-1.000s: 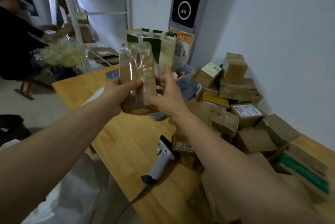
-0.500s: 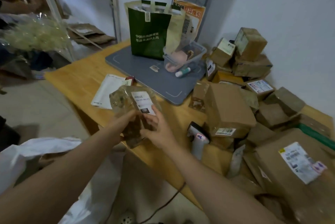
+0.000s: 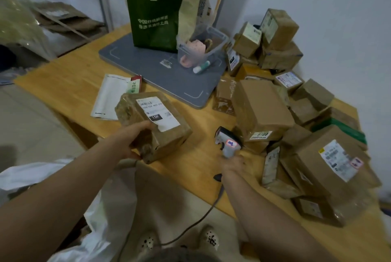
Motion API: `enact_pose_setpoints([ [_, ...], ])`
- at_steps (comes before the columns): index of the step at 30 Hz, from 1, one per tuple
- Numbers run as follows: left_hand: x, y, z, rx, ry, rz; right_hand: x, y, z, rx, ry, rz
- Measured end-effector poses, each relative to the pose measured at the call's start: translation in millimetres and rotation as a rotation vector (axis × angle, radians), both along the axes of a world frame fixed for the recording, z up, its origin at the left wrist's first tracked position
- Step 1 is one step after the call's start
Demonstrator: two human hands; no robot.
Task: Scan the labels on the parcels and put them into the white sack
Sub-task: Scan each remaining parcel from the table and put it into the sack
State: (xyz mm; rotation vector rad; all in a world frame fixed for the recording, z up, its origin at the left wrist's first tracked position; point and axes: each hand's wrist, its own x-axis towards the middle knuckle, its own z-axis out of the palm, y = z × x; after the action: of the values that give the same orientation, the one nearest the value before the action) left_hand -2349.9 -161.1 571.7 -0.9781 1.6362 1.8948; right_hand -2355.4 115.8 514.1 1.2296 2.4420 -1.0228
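My left hand (image 3: 135,141) grips a tape-wrapped brown parcel (image 3: 167,134) at its near left end, holding it at the wooden table's (image 3: 69,83) front edge. Its white label (image 3: 157,112) marked 15H faces up. My right hand (image 3: 232,165) grips the handle of the grey barcode scanner (image 3: 227,142), which lies on the table to the right of the parcel. The scanner's cable (image 3: 190,225) trails off the table edge. The white sack (image 3: 31,175) lies open on the floor at the lower left, partly hidden by my left arm.
A heap of brown parcels (image 3: 262,109) fills the table's right side up to the wall. A grey mat (image 3: 160,75) at the back carries a green paper bag (image 3: 156,11) and a clear plastic box (image 3: 203,47). A white envelope (image 3: 110,96) lies behind the held parcel.
The parcel came down from in front of my face to the table edge, label turned up. My right hand let go of it and took the scanner's handle.
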Motion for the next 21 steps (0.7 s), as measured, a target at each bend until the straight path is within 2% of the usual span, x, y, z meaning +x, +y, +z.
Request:
enact_pose_setpoints([
  [3, 4.5, -5.4, -2.2, -0.014, 0.043, -0.013, -5.7, 11.0, -7.6, -0.097, 0.003, 0.037],
  [5, 8.0, -11.3, -2.8, -0.063, 0.074, -0.008, -9.3, 10.1, -6.1, -0.238, 0.032, 0.019],
  [10, 9.2, -13.6, 4.0, -0.162, 0.169, 0.039, -1.5, -16.6, 24.1, -0.940, 0.138, -0.147],
  [12, 9.1, -13.3, 9.6, -0.219, 0.194, 0.045, 0.8, -21.3, 42.8, -1.097, 0.186, -0.063],
  [16, 11.1, -14.2, 19.4, -0.393, 0.246, 0.026, 3.5, -26.2, 83.2, -1.199, 0.193, 0.254],
  [21, 14.9, -6.9, 27.6, -0.473, 0.302, 0.055, 3.4, -31.7, 112.1, -1.144, 0.216, 0.503],
])
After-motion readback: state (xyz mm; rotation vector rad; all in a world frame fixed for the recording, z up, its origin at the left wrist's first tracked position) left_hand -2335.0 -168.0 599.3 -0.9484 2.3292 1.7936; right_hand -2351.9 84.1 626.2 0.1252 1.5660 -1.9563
